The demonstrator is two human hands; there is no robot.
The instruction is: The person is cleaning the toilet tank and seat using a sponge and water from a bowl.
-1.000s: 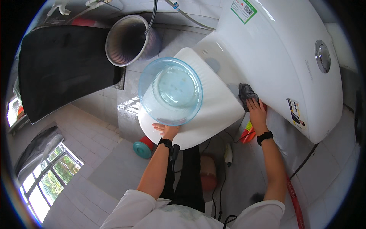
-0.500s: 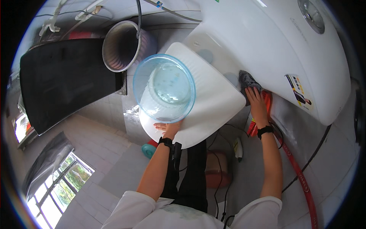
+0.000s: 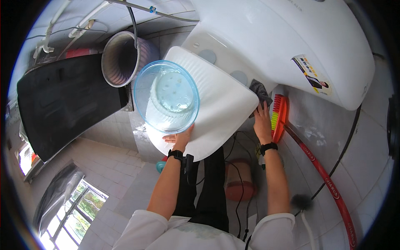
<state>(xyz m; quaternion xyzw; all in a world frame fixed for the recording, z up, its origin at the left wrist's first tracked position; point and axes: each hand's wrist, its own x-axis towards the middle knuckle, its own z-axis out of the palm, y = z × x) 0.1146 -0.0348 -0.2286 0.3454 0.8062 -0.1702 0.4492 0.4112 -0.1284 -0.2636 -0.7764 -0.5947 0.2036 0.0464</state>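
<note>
My fingers on the left hand (image 3: 180, 139) are spread flat and open against the underside edge of the white lid (image 3: 216, 104), just below the clear blue basin (image 3: 166, 96) that sits on it in the centre of the frame; they grip nothing. The right hand (image 3: 262, 121) presses a dark grey cloth (image 3: 260, 91) at the lid's right edge, fingers extended over it, though I cannot tell whether they pinch it. Both wrists carry black bands. The lid belongs to a large white washing machine (image 3: 291, 46) filling the upper right. Just right of my right hand a red brush with yellow-green bristles (image 3: 278, 116) leans on grey wall tiles (image 3: 329, 129), its long red handle running to the lower right. In the upper left a ribbed grey bucket (image 3: 125, 56) hangs beside a black panel (image 3: 62, 100). Pale floor tiles (image 3: 112, 162) spread below it, and a window (image 3: 79, 204) shows greenery at lower left
</note>
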